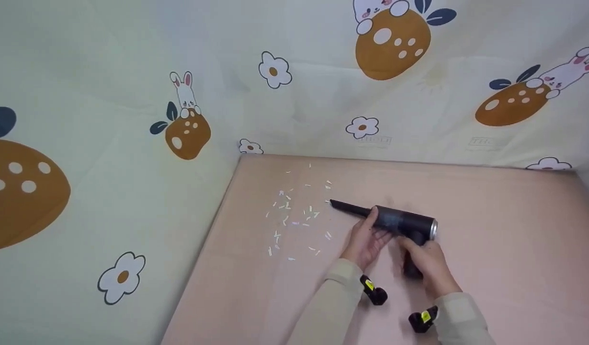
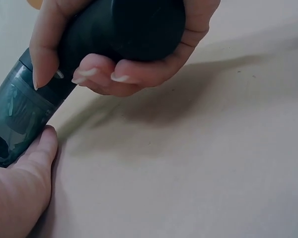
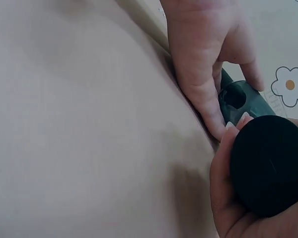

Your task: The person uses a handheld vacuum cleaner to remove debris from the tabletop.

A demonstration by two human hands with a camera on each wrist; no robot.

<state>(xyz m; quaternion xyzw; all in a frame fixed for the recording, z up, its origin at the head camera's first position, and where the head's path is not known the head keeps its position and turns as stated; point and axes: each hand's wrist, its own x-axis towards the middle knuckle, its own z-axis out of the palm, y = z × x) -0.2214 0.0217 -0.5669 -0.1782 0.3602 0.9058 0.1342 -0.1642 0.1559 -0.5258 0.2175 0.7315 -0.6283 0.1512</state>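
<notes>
A black handheld vacuum cleaner [image 1: 403, 222] with a long narrow nozzle [image 1: 349, 207] points left over the table in the head view. My right hand [image 1: 429, 263] grips its handle; in the left wrist view, the right fingers [image 2: 131, 77] curl round that handle. Near the nozzle, my left hand [image 1: 365, 243] holds the front of the body, thumb along its side and fingers beneath. Some bits show inside the clear dust cup [image 2: 20, 106] in the left wrist view. The nozzle tip is right at one of the scattered pale paper scraps [image 1: 286, 207].
The scraps lie spread over the left part of the pink-covered table [image 1: 505, 249]. Cloth walls [image 1: 313, 105] printed with rabbits and flowers rise at its back and left edges. A small black device [image 1: 373, 291] sits at the left wrist, another [image 1: 423, 320] at the right.
</notes>
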